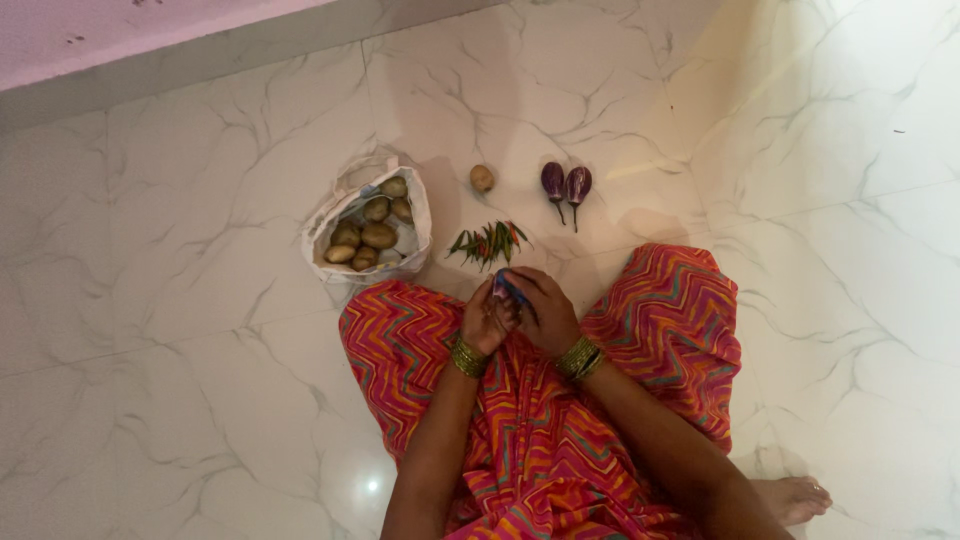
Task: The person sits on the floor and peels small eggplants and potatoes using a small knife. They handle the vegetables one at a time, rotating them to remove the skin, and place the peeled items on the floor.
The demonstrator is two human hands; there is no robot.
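Note:
I sit cross-legged on a white marble floor in a zigzag red-orange garment. My left hand (486, 320) and my right hand (543, 310) meet above my lap, both closed around a small bluish-purple object (506, 286); what it is I cannot tell. Just beyond my hands lies a small pile of green and red chillies (490, 242). Farther out sit a single potato (482, 178) and two small purple eggplants (565, 184) side by side.
A white bag (330, 228) holding several potatoes stands open on the floor to the left of the chillies. A pink wall base (150, 40) runs along the far left. My bare right foot (795, 497) shows at the lower right.

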